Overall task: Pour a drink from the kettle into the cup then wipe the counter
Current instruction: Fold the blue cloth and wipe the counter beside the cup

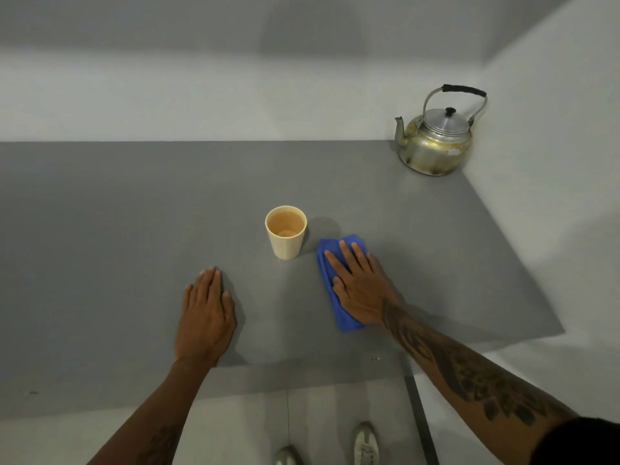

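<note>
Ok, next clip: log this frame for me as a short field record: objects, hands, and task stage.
cup: upright, holds tan drink, mid-counter
kettle: upright, lid on, far right corner by the wall
cloth: blue, folded, flat on counter, right of cup
right hand: palm flat on cloth
left hand: flat on bare counter, holding nothing
stage: pour looks done; wiping stage

Tarnished metal kettle [434, 146], matt grey counter [134, 213], soft blue cloth [330, 263]
</note>
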Available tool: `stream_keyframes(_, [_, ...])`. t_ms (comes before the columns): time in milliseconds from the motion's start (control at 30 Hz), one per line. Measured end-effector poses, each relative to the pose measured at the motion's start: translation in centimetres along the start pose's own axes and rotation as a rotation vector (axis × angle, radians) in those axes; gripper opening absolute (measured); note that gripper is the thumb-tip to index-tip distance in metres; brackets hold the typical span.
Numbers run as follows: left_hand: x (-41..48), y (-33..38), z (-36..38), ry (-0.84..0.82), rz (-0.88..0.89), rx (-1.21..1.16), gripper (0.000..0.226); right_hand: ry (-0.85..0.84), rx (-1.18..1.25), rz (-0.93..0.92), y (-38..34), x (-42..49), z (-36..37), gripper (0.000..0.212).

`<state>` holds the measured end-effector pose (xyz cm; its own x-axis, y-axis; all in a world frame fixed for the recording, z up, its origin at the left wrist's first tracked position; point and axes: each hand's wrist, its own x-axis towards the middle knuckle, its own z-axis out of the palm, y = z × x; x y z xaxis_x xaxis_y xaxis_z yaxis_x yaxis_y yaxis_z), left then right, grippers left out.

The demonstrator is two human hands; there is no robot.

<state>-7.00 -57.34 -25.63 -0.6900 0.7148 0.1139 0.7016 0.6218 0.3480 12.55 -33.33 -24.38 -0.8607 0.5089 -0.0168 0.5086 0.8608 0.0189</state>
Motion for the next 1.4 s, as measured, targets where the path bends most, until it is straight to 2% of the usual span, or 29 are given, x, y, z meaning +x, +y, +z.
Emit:
stream_keyframes(200, [0.1, 0.2, -0.3, -0.024, -0.015, 0.008, 0.060, -0.061, 0.042, 0.176, 3.2, 3.0, 0.1, 0.059])
stream_keyframes(400, [0.3, 1.7, -1.0, -0.013, -0.084, -0.028, 0.060, -0.192, 0.117, 0.115, 4.1, 4.5, -1.8, 0.065])
stream_keyframes(500, [-0.1, 6.9, -1.2, 0.033, -0.042, -0.177, 0.047, -0.176, 0.170, 0.120, 5.1, 5.4, -3.7, 0.070])
stream_keyframes(633, [-0.1, 15.9, 0.2, 0.038, -0.021, -0.353, 0.036, -0.167, 0.220, 0.105, 6.2, 7.1, -5.8, 0.060])
stream_keyframes(767, [1.7, 22.3, 2.2, -0.029, -0.100, -0.384, 0.041, -0.213, 0.253, 0.072, 7.0, 8.7, -6.7, 0.060])
stream_keyframes(867, [2.4, 24.6, 3.6, -0.045, -0.172, -0.336, 0.042, -0.255, 0.248, 0.043, 7.3, 9.5, -6.7, 0.057])
stream_keyframes(1000, [2.5, 24.8, 5.5, -0.092, -0.277, -0.225, 0.046, -0.339, 0.241, 0.018, 7.6, 10.2, -5.8, 0.056])
stream_keyframes(1200, [2.5, 25.0, 6.1, -0.042, -0.346, -0.282, 0.058, -0.322, 0.233, 0.019, 8.2, 11.3, -5.7, 0.047])
stream_keyframes(1233, [2.4, 25.0, 6.2, -0.031, -0.354, -0.287, 0.061, -0.323, 0.238, 0.008, 8.3, 11.6, -5.9, 0.042])
stream_keyframes(1300, [2.3, 24.9, 6.2, -0.019, -0.366, -0.300, 0.067, -0.334, 0.250, 0.005, 8.4, 12.1, -6.6, 0.013])
stream_keyframes(1367, [2.3, 24.8, 6.0, -0.029, -0.382, -0.313, 0.073, -0.363, 0.268, -0.017, 8.4, 12.4, -7.5, 0.024])
stream_keyframes(1400, [2.3, 24.7, 5.9, -0.035, -0.391, -0.309, 0.076, -0.375, 0.271, -0.029, 8.3, 12.3, -8.2, 0.021])
